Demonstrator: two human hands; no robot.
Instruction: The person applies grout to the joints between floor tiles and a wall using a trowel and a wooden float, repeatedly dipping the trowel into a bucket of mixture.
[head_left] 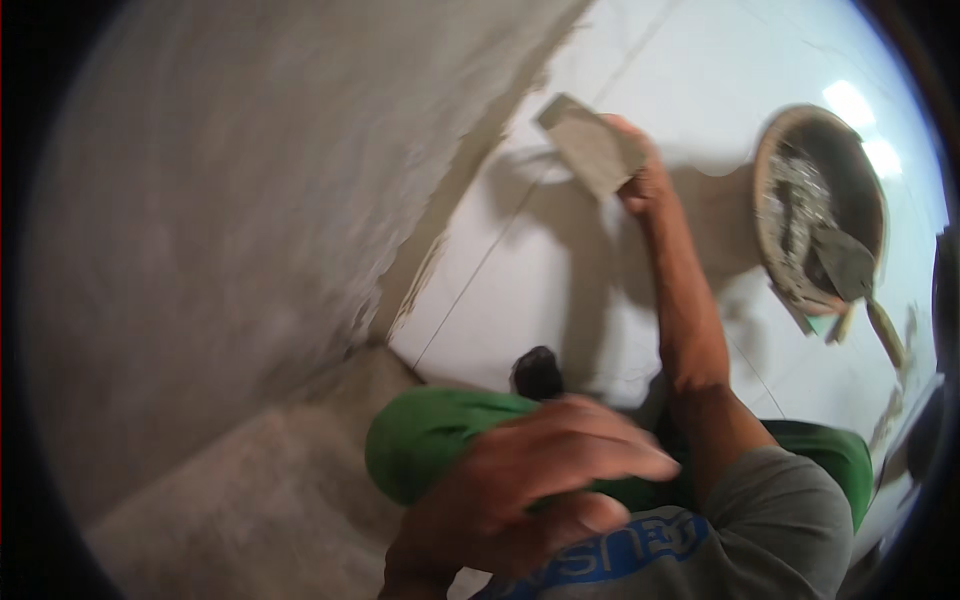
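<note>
My right hand [643, 172] is stretched out over the white tiled floor [520, 250] and grips a flat grey plastering float [592, 145], its face smeared with mortar. The float hangs near the foot of the grey plastered wall [250, 200]. My left hand [540, 480] rests close to the camera on my bent knee in green trousers [430, 440], fingers spread, holding nothing.
A round pan [815, 205] with wet grey mortar sits on the floor at the right, with a trowel [850, 275] lying in it. A strip of mortar runs along the wall's base [430, 250]. A dark foot [537, 372] shows beyond my knee.
</note>
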